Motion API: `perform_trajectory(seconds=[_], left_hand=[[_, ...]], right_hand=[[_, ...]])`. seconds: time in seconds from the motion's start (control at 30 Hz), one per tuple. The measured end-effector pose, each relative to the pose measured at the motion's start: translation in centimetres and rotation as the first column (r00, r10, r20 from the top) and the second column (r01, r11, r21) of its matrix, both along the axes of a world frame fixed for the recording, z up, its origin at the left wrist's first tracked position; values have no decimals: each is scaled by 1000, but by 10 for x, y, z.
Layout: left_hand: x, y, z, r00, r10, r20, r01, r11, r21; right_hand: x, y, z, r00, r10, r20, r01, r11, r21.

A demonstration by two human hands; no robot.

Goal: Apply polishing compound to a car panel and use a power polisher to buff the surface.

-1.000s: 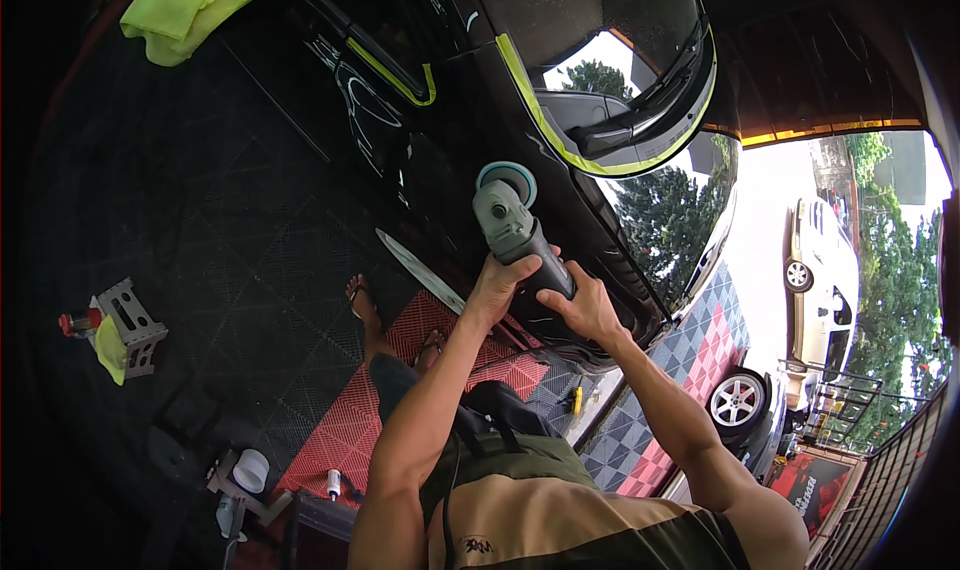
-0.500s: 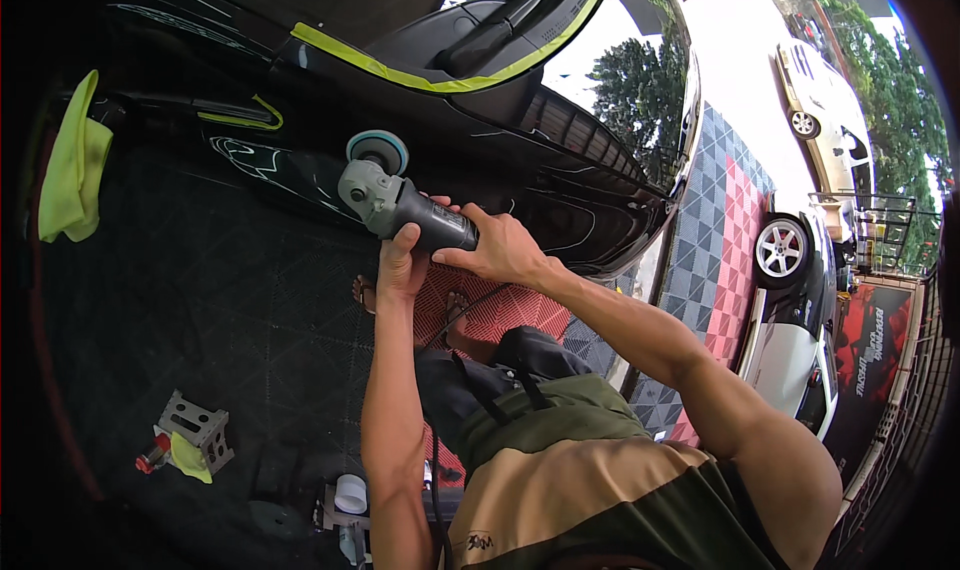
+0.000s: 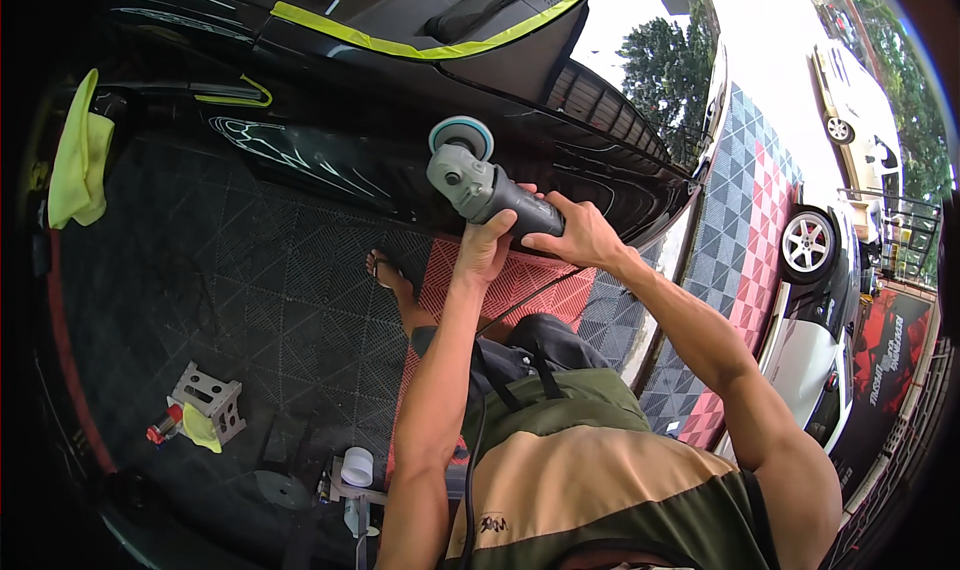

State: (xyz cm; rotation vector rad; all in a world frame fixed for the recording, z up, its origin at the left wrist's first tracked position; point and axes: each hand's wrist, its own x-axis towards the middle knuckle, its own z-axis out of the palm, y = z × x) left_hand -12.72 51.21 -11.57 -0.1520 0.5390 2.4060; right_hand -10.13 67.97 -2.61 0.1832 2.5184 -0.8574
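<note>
Both hands hold a polisher (image 3: 515,207) with a grey metal head and a dark cylindrical body. Its round pad (image 3: 478,130), pale with a blue ring, is against or just over the glossy black car panel (image 3: 385,135); contact cannot be told. My left hand (image 3: 487,248) is closed under the front of the body, thumb on top. Farther back, my right hand (image 3: 582,232) wraps the rear end. A black cord (image 3: 530,295) trails from the tool past my legs. Yellow-green masking tape (image 3: 370,42) runs along the windscreen edge.
A yellow cloth (image 3: 80,165) hangs at the far left. On the tiled floor (image 3: 290,270) stand a grey step stool (image 3: 212,398) with a red-capped bottle and cloth, and a white cup (image 3: 357,466) on a small stand. Parked cars (image 3: 815,330) line the right.
The polisher and both hands have moved right along the car panel, both still holding it. My visible foot has shifted slightly, and the view has tilted a little.
</note>
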Motion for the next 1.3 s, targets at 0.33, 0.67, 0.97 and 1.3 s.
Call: perform_trajectory(seconds=[0.33, 0.67, 0.97, 1.3], left_hand=[[7, 38, 9, 999, 6, 35, -5, 999, -45], [3, 41, 6, 999, 46, 9, -45, 998, -42], [24, 83, 18, 991, -42, 128, 34, 998, 59], [-23, 4, 27, 995, 101, 6, -99, 990, -97]], right_hand=[[9, 44, -1, 1000, -15, -13, 14, 999, -47], [-12, 49, 3, 995, 84, 61, -83, 996, -25], [5, 93, 19, 995, 67, 76, -68, 998, 8], [-49, 12, 18, 990, 132, 41, -131, 991, -32]])
